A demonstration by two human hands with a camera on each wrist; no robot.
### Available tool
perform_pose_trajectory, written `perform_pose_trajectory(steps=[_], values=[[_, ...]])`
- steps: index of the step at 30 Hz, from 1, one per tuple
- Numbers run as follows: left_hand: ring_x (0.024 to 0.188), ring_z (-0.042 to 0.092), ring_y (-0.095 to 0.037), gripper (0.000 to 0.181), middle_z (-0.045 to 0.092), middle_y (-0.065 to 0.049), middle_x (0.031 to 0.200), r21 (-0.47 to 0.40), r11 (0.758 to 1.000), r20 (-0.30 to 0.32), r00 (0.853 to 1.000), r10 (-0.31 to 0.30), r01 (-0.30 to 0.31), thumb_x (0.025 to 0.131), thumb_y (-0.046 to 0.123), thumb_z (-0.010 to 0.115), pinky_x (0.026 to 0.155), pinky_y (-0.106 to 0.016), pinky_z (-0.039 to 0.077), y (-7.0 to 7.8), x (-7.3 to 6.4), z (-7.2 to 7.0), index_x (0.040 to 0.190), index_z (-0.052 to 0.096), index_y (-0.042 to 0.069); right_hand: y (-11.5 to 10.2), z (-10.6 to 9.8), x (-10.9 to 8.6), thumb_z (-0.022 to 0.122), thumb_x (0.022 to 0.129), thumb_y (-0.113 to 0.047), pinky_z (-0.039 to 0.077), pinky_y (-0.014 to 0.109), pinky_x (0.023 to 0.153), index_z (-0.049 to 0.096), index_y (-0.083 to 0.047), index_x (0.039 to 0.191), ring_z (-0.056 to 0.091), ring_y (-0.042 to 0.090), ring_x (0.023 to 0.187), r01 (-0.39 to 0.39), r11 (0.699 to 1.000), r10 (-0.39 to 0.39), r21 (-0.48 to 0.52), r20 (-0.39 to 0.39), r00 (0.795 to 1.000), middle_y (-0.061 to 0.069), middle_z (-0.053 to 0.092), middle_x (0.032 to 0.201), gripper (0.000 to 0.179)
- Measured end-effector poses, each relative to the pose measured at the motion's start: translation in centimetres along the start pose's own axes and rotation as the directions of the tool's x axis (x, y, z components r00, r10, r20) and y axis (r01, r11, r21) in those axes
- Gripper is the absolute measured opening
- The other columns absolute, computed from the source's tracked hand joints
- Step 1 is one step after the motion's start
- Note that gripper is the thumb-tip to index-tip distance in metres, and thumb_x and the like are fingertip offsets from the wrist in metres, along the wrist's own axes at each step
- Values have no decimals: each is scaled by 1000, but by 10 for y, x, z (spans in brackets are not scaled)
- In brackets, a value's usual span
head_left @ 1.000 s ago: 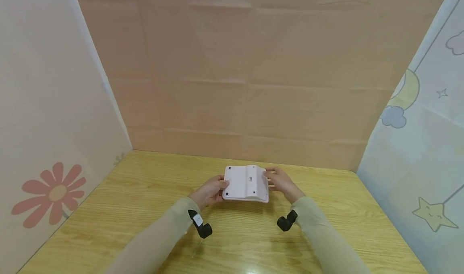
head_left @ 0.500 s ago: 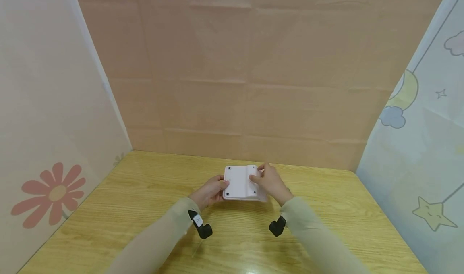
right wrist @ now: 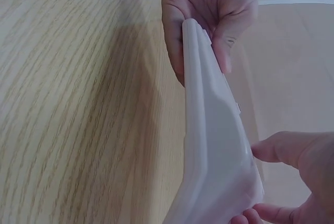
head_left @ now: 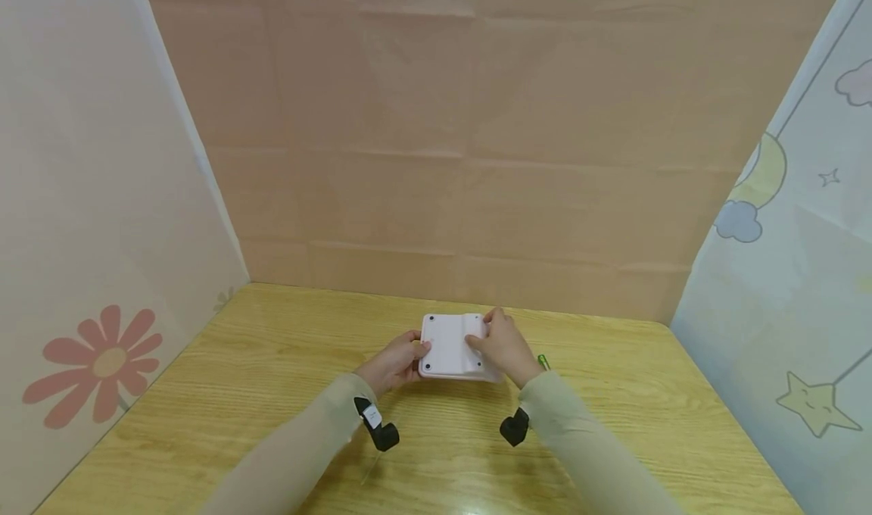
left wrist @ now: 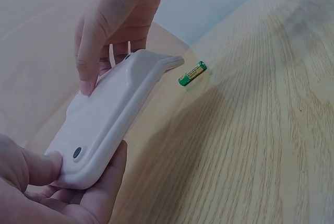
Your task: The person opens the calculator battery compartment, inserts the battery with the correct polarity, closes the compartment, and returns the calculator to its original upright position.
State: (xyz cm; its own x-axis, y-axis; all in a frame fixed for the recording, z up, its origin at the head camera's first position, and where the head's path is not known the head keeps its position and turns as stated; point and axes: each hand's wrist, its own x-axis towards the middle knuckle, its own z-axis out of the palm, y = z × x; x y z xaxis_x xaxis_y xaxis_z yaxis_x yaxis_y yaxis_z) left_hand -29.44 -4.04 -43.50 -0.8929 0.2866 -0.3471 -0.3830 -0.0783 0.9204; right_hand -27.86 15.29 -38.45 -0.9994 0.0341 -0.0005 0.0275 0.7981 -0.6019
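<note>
A white calculator [head_left: 446, 344] is held up off the table, its underside with dark round feet and a raised hump turned toward the head camera. My left hand [head_left: 393, 363] grips its left end, thumb on the back and fingers beneath. My right hand [head_left: 507, 344] holds the hump at the other end; in the left wrist view its thumb [left wrist: 88, 83] presses the back while the fingers are partly hidden behind the hump. The face of the calculator is out of sight. On the table beyond it lies a green battery [left wrist: 193, 73].
The wooden table [head_left: 306, 326] spreads all around the hands. A tan paper-like backdrop [head_left: 436, 159] stands behind it, with patterned panels at the left [head_left: 102, 235] and right [head_left: 804, 273]. In the head view my right wrist partly covers the battery.
My right hand has moved left from the calculator's right edge onto its hump. The green battery has come into sight beside the right wrist. My left hand keeps its grip.
</note>
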Motion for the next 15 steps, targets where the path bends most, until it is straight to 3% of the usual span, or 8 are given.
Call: perform_pose_trajectory(steps=[15], values=[[82,64,-16,32,63,-12,104,-27,1000,23,1000,13,-13,104,13,43,64,-27,54,-4,0,-2,135,41,8,-12,2,-3,71,83,-35,48,43,75,47,2,119,56,29,90,-50,982,44,-180,-39,998,17,53,110,57]])
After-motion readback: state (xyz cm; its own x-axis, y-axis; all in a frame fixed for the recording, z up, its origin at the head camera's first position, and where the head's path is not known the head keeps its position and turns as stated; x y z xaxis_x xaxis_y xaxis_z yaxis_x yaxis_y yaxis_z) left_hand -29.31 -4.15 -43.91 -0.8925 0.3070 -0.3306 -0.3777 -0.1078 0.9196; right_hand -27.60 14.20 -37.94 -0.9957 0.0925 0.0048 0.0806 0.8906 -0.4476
